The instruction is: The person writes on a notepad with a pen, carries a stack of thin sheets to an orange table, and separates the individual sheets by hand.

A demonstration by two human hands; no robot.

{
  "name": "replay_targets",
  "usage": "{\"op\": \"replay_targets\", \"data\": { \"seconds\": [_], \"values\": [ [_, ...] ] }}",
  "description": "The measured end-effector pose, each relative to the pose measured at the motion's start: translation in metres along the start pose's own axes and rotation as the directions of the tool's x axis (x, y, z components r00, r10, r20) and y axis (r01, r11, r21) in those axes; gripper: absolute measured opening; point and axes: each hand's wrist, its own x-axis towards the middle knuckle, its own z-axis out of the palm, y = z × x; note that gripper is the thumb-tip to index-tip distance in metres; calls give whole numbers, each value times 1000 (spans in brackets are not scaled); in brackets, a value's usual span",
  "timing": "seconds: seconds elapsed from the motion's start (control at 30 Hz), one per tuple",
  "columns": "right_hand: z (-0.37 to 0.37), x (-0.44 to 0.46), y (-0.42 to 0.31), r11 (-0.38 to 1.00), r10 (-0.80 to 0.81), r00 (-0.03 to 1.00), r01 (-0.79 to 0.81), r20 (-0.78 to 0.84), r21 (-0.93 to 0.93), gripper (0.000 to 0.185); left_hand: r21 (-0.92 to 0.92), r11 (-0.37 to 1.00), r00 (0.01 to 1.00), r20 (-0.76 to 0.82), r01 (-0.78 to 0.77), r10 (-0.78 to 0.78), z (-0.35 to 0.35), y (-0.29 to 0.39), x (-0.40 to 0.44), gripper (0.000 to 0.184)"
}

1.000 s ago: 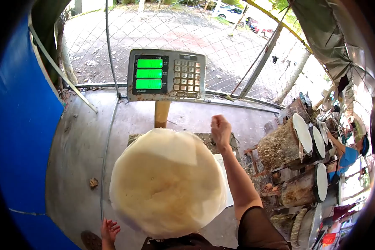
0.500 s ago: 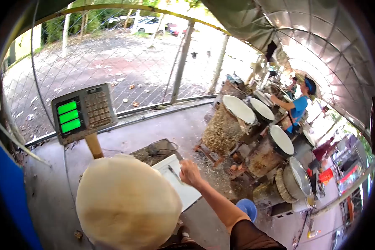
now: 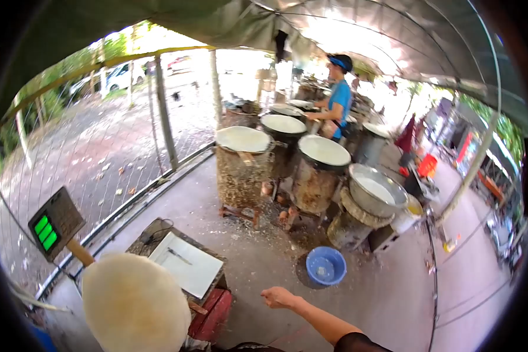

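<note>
My right hand (image 3: 280, 297) reaches forward over the floor at the lower middle, fingers curled in, with nothing visible in them. It is between the white tray and the blue basin (image 3: 326, 266), touching neither. A large, round, pale flat sheet (image 3: 136, 302), like a big pancake, fills the lower left close to the camera. My left hand is out of sight, and whatever supports the sheet is hidden. Past the sheet, a knife (image 3: 179, 256) lies on a white tray (image 3: 200, 285), which rests on the platform of a scale (image 3: 148, 237).
The scale's display (image 3: 45, 233) is lit green on a post at left. Several drum stoves (image 3: 243, 176) with pale round tops stand ahead, and a metal pan (image 3: 378, 188) sits at their right. A person in blue (image 3: 340, 105) works behind them. Wire fencing (image 3: 100, 176) runs along the left.
The view has swung right. My right hand has moved away from the tray to the open floor beside it. The pale sheet appears smaller and lower left.
</note>
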Motion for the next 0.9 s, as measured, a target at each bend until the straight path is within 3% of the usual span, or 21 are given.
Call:
{"op": "replay_targets", "data": {
  "seconds": [0.17, 0.23, 0.37, 0.47, 0.57, 0.67, 0.77, 0.9],
  "values": [
    [33, -128, 49, 973, 223, 971, -227, 88, 45, 32, 176, 984, 990, 138, 9, -34, 83, -4, -7, 32],
    [65, -175, 80, 934, 338, 930, -350, 147, 68, 23, 221, 975, 982, 180, 8, -48, 105, -12, -12, 32],
    [87, -258, 96, 880, 469, 876, -474, 111, 22, 25, 301, 953, 965, 252, -12, -67, 135, -23, -23, 32],
    [93, -286, 87, 770, 616, 758, -637, 214, 42, 26, 344, 939, 953, 292, -23, -83, 149, -31, -29, 32],
    [122, -297, 100, 853, 502, 846, -518, 179, 57, 27, 375, 926, 945, 312, -29, -97, 158, -36, -36, 32],
    [129, -293, 101, 883, 450, 868, -468, 211, 42, 28, 393, 919, 944, 315, -33, -101, 159, -39, -38, 32],
    [135, -287, 111, 856, 487, 853, -509, 190, 93, 30, 405, 914, 948, 299, -24, -107, 158, -42, -38, 32],
    [123, -277, 117, 860, 492, 841, -509, 224, 22, 31, 415, 910, 956, 265, 5, -126, 149, -49, -36, 32]
  ]
}}
